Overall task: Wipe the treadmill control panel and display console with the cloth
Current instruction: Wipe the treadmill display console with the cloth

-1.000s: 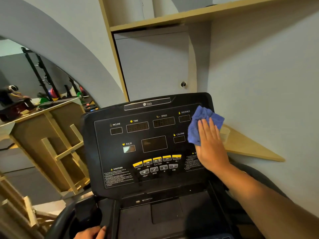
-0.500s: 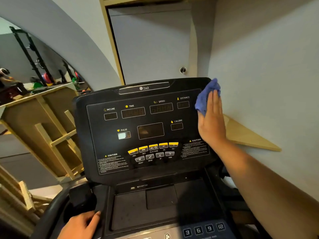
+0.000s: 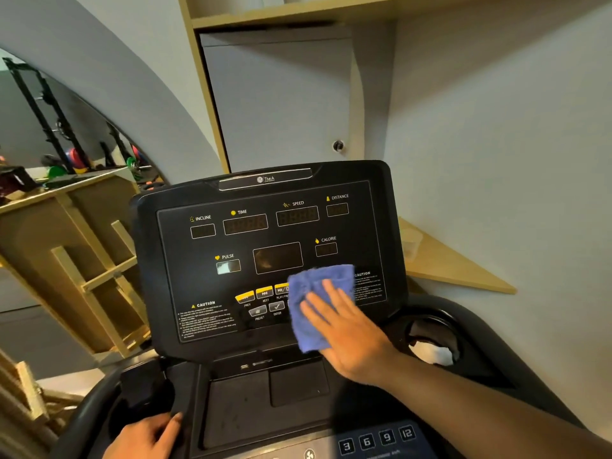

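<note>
Blue cloth (image 3: 318, 303) pressed flat against treadmill console (image 3: 265, 256) lower buttons by right hand (image 3: 347, 329); left handrail (image 3: 99, 405) gripped by left hand (image 3: 145, 438).

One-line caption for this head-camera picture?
Right hand presses a blue cloth over the treadmill console's button row.

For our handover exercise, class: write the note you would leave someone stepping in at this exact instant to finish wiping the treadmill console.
Right hand: fingers flat, pressing the blue cloth on the display console, lower right, over the yellow buttons.
Left hand: at the console's lower left edge; grip unclear.
Done: cannot tell from this view which areas are wiped.
Left: to be safe, cover the readout windows, left caution label and the lower control panel with number keys.
</note>
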The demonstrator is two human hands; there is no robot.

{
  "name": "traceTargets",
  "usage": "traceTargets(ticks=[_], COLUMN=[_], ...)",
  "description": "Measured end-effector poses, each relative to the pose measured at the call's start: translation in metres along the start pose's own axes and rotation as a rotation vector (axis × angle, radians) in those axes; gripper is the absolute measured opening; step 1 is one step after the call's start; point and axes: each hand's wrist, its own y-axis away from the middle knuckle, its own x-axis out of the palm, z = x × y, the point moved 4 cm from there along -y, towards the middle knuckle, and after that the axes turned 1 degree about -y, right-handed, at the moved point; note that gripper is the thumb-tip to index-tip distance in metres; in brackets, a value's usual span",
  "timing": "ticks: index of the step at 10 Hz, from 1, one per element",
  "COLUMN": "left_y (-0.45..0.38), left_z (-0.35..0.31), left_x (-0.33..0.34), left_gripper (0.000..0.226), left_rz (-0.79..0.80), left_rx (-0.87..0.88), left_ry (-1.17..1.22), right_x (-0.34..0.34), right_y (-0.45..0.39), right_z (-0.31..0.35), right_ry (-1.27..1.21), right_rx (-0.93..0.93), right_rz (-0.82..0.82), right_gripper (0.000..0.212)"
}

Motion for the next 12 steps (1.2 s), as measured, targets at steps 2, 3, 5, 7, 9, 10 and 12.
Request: traceTargets(ticks=[2,3,5,7,9,10,12], left_y=[0.046,0.058,0.074,0.075,0.076,0.077,0.075], left_z=[-0.050,-0.047,-0.051,-0.047,-0.049,-0.049,-0.048], left_x=[-0.029,-0.038,-0.040,-0.038,-0.038,-0.039,-0.038], left_gripper=[0.028,0.036,0.043,0.043,0.043,0.045,0.046], left_rz=[-0.102,-0.084,-0.126,-0.141,-0.131,-0.128,-0.132], left_rx=[0.003,-0.006,0.070,0.078,0.093,0.089,0.078], left_ry=[-0.051,0.032,0.054,0.057,0.036,0.038,0.065], right_x=[0.003,0.004,-0.002,0.008,0.005,-0.004,0.002], right_y=[-0.007,0.014,-0.024,-0.095,-0.053,-0.041,-0.080], right_z=[-0.022,-0.052,-0.014,0.077,0.022,-0.003,0.050], right_ry=[0.041,0.086,0.098,0.055,0.027,0.080,0.082], right_rx=[-0.292,-0.316,-0.480,-0.613,-0.587,-0.616,-0.724], right_rz=[0.167,0.281,0.237,0.150,0.212,0.225,0.181], right_gripper=[0.064,0.069,0.061,0.059,0.061,0.060,0.060])
